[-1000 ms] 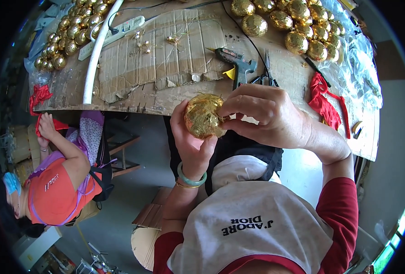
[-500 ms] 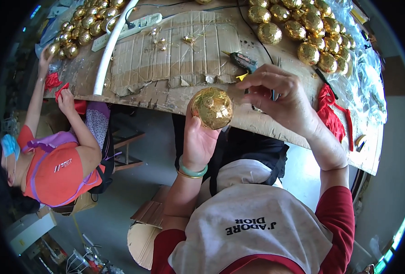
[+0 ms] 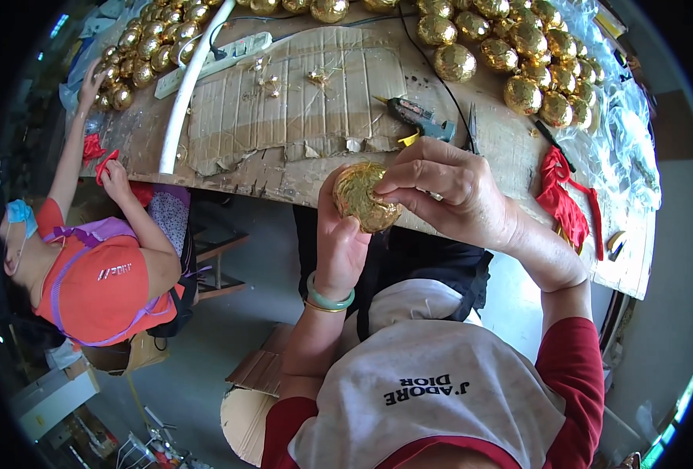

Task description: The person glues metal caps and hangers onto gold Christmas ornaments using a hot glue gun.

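Your left hand [image 3: 340, 234] cups the gold foil ball [image 3: 366, 197] while your right hand [image 3: 448, 191] pinches its top; squeezing too hard may dent or tear the foil

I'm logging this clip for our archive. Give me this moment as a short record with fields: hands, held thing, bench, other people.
left hand: cradles the gold ball from below
right hand: fingertips pinch the ball's top
bench: torn cardboard sheet, glue gun, white tube, loose gold balls, red tassels
other person: orange top, seated at the left end, hands on red pieces
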